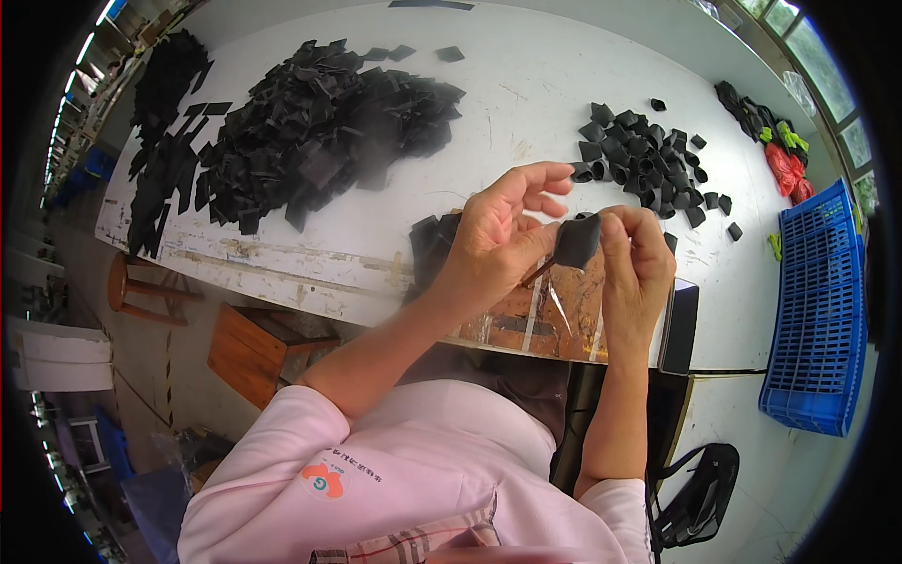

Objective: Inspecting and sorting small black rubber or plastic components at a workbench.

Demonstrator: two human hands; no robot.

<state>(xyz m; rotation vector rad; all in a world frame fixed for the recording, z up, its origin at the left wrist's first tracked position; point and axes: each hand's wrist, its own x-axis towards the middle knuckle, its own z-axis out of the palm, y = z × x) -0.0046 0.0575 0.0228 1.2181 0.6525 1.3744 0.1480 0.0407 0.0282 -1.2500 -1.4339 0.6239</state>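
Mid-frame, the right hand (636, 261) seemingly steadied a pinched black piece (577, 242). The left hand (497, 231) splayed; its thumb touched it.

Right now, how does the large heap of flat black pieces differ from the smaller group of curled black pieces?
The heap of flat pieces is larger and denser; the group of curled pieces is smaller and looser. The heap's pieces look flat; many in the group look like open tubes. The heap lies left, the group right. Both are black, on the white table.
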